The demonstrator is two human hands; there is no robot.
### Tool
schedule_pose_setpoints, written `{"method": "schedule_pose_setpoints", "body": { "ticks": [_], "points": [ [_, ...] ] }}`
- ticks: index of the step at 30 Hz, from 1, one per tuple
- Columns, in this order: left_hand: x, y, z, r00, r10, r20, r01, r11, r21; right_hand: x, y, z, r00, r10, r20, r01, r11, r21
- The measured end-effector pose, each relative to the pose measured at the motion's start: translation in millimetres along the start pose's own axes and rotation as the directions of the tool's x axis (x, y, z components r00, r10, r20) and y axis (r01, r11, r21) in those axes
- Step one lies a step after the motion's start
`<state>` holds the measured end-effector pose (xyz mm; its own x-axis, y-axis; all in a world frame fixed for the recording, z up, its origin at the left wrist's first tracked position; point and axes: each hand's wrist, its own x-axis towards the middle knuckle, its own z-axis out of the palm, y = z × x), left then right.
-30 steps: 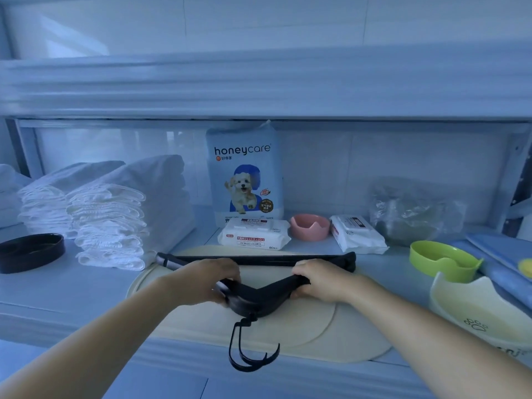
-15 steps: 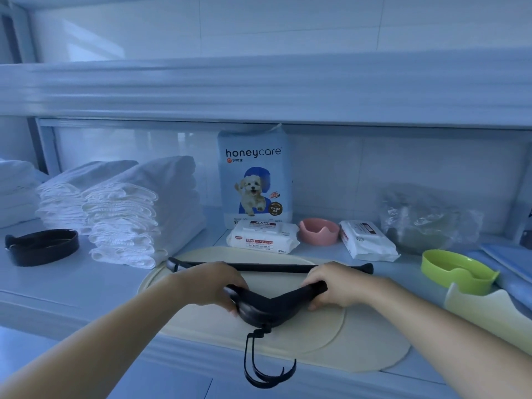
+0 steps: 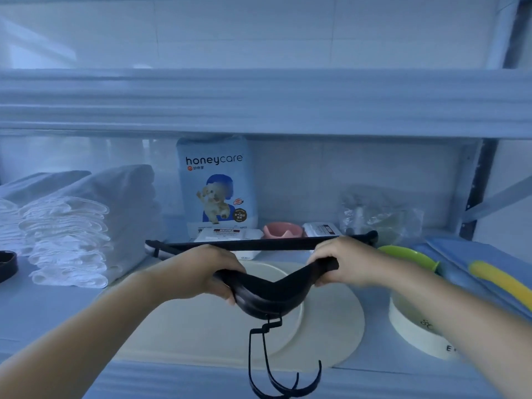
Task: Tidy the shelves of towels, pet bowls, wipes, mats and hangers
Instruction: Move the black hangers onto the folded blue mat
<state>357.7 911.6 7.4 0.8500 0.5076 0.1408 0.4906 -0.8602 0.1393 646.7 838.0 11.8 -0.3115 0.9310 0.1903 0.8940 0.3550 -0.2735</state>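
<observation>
A stack of black hangers (image 3: pixel 269 295) is held upside down above the shelf, hooks dangling over the front edge. My left hand (image 3: pixel 201 272) grips the left shoulder and my right hand (image 3: pixel 342 262) grips the right one. The hangers' straight bar spans behind my knuckles. Beneath lie cream round mats (image 3: pixel 331 321). Folded white towels (image 3: pixel 86 226) are stacked at the left. Wipes packs (image 3: pixel 227 236) and a pink pet bowl (image 3: pixel 283 229) sit at the back.
A honeycare pad bag (image 3: pixel 217 182) stands at the back wall. At the right are a crinkled plastic bag (image 3: pixel 380 214), a green bowl (image 3: pixel 408 256), a cream bowl (image 3: pixel 417 332) and blue mats (image 3: pixel 472 260). A black bowl (image 3: pixel 7 264) sits far left. An upper shelf (image 3: pixel 259 102) hangs overhead.
Both hands have lifted the hangers off the mats and up toward the back. The view has shifted right and closer.
</observation>
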Motion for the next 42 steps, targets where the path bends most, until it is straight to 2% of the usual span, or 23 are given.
{"method": "schedule_pose_setpoints", "body": {
  "ticks": [7,12,15,18,21,24,29,33,37,39,42],
  "points": [
    [66,88,13,0.97,0.242,-0.031,-0.244,0.966,-0.088,-119,39,-52,0.984,0.169,-0.062,-0.173,0.983,-0.059],
    [127,167,27,0.926,0.374,-0.057,-0.378,0.907,-0.188,-214,75,-77,0.931,0.325,-0.164,-0.331,0.944,-0.009],
    [163,212,40,0.873,0.482,-0.08,-0.488,0.859,-0.153,-267,96,-87,0.887,0.41,-0.212,-0.415,0.91,0.023],
    [199,249,54,0.844,0.531,-0.074,-0.536,0.835,-0.121,-310,116,-93,0.849,0.466,-0.25,-0.474,0.88,0.032],
    [230,278,67,0.833,0.552,-0.026,-0.551,0.827,-0.115,-342,136,-96,0.817,0.502,-0.284,-0.513,0.857,0.042],
    [252,296,75,0.829,0.559,0.009,-0.558,0.829,-0.038,-358,155,-93,0.793,0.53,-0.301,-0.544,0.838,0.041],
    [281,293,87,0.838,0.544,-0.028,-0.542,0.838,0.062,-369,175,-84,0.748,0.588,-0.306,-0.603,0.796,0.056],
    [282,293,98,0.877,0.468,-0.114,-0.48,0.867,-0.135,-374,184,-70,0.712,0.633,-0.304,-0.646,0.76,0.068],
    [269,336,94,0.917,0.399,0.011,-0.352,0.821,-0.45,-372,188,-66,0.712,0.633,-0.304,-0.648,0.759,0.066],
    [264,361,93,0.909,0.407,0.09,-0.325,0.828,-0.457,-372,188,-67,0.725,0.623,-0.294,-0.639,0.767,0.052],
    [266,387,106,0.924,0.363,0.119,-0.317,0.902,-0.292,-375,188,-70,0.738,0.619,-0.269,-0.635,0.772,0.038]
  ]
}}
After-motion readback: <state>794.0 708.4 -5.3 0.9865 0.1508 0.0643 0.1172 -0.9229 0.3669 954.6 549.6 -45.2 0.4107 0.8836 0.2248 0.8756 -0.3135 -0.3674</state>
